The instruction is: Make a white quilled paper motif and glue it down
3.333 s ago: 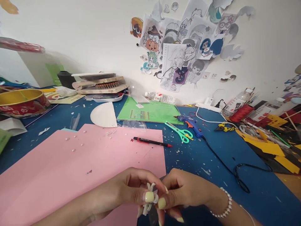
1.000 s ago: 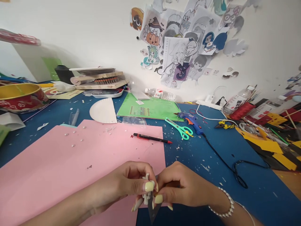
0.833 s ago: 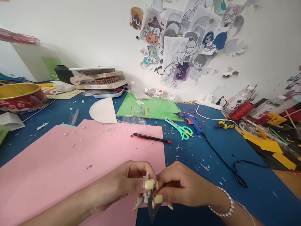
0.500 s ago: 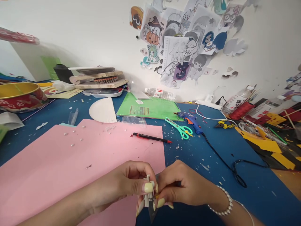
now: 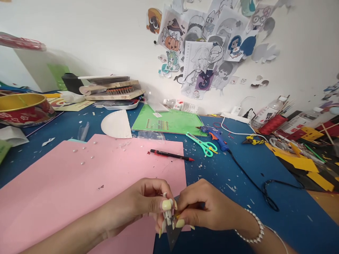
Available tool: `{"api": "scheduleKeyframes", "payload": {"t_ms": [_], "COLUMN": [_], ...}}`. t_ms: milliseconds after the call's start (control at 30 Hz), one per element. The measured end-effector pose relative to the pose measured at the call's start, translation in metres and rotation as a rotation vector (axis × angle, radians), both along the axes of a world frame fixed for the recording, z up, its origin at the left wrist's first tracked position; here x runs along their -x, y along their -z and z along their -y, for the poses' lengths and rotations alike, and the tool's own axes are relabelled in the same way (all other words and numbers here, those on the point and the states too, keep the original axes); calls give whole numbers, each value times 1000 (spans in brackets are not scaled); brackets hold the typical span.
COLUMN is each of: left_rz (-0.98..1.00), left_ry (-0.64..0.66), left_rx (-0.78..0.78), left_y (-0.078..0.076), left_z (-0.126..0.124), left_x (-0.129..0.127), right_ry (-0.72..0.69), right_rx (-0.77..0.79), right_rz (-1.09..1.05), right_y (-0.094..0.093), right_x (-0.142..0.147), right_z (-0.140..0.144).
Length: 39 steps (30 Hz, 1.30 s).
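A blue worktop (image 5: 238,183) fills the view, speckled with white paper scraps. A large pink sheet (image 5: 79,183) lies across its near left part, and a red-and-black pen (image 5: 171,155) rests over that sheet's far right corner. Behind it lie a white paper-plate half (image 5: 116,125) and a green sheet (image 5: 172,123). Just right of the pen are mint-green scissors (image 5: 202,144) beside a blue glue gun (image 5: 214,135), whose black cord (image 5: 254,187) trails toward the near right. A gold-and-red tin (image 5: 23,109) stands far left; yellow card pieces (image 5: 299,160) lie far right.
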<state>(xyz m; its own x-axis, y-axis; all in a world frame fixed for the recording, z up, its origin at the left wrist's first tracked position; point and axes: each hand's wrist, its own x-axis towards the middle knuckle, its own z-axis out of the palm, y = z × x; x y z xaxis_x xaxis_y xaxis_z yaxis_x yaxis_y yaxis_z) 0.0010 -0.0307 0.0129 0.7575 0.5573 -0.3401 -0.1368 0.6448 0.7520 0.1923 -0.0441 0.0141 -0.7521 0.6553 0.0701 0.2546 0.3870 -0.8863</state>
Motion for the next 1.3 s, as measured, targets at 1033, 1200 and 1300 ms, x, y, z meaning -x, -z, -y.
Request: {"api": "scheduleKeyframes", "payload": {"t_ms": [1033,1200,1300], "left_rz": [27,44,56], "left_ry": [-49,-43,-46], "left_rx": [24,28,20], "left_y": [-2,0,0], "left_z": [-1,-1,-1], "left_x": [0,1,1], "right_ry": [249,282,284], "right_rx": [-611,-699,-759], "right_rz": [-32,-23,-21], "right_y": [2,2,2], "right_x": [10,12,12], "right_z": [6,9,11]}}
